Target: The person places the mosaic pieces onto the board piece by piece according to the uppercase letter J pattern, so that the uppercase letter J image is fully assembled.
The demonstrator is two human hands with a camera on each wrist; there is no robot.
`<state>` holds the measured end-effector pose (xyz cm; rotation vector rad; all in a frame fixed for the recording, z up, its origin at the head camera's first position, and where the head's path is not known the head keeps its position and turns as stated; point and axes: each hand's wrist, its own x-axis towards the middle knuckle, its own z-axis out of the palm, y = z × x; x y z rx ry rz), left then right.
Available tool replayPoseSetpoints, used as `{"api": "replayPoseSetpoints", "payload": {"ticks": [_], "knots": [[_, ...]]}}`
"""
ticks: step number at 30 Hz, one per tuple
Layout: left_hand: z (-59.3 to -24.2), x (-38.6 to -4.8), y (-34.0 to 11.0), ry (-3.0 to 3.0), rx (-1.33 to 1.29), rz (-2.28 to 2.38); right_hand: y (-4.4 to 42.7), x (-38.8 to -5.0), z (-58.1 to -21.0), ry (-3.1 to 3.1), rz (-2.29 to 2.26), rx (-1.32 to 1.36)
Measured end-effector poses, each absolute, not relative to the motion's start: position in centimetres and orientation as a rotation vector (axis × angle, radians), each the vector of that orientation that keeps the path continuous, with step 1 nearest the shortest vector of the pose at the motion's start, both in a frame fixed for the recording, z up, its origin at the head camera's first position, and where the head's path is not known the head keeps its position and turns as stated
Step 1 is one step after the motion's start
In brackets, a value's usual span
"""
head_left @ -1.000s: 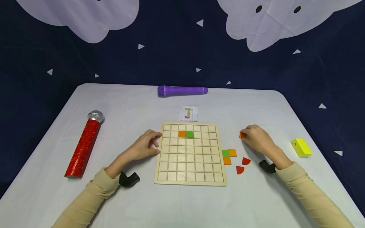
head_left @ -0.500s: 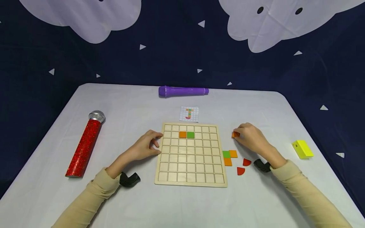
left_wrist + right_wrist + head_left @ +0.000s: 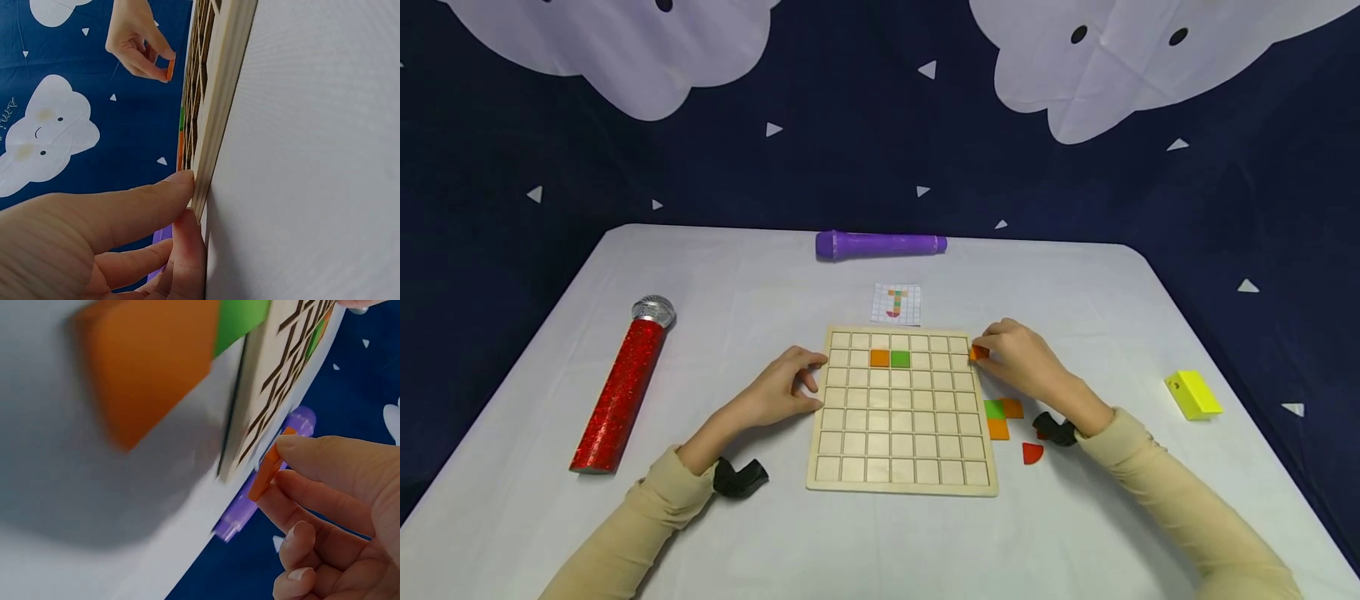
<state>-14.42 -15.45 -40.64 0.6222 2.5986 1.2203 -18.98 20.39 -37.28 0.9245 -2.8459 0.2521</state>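
Observation:
In the head view a wooden grid board (image 3: 902,487) lies mid-table. An orange square tile (image 3: 879,358) and a green one (image 3: 900,359) sit side by side in its second row. My right hand (image 3: 1026,360) pinches another orange square tile (image 3: 269,470) between thumb and fingertips, near the board's upper right edge. With thumb and fingertips my left hand (image 3: 775,387) touches the board's left edge. Beside the board's right edge lie a green tile (image 3: 994,409) and two orange tiles (image 3: 997,429). A red quarter-round piece (image 3: 1033,453) lies below; another is mostly hidden by the right wrist's black mount.
Above the board lies a pattern card (image 3: 896,304) with a coloured J shape. A purple microphone (image 3: 880,245) lies at the back, a red glittery microphone (image 3: 621,392) at left, and a yellow block (image 3: 1193,395) at right. A dark cloud-print cloth (image 3: 850,150) hangs behind.
My right hand has moved left with the orange tile, from the table's right part to the board's right edge. My left hand stays at the board's left edge.

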Motion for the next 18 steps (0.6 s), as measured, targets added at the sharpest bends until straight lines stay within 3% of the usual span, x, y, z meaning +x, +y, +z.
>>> {"api": "replayPoseSetpoints", "payload": {"ticks": [18], "knots": [[-40.6, -14.4, -15.5, 2.609, 0.633, 1.207, 16.3, -19.4, -37.3, -2.789, 0.293, 1.077]]}}
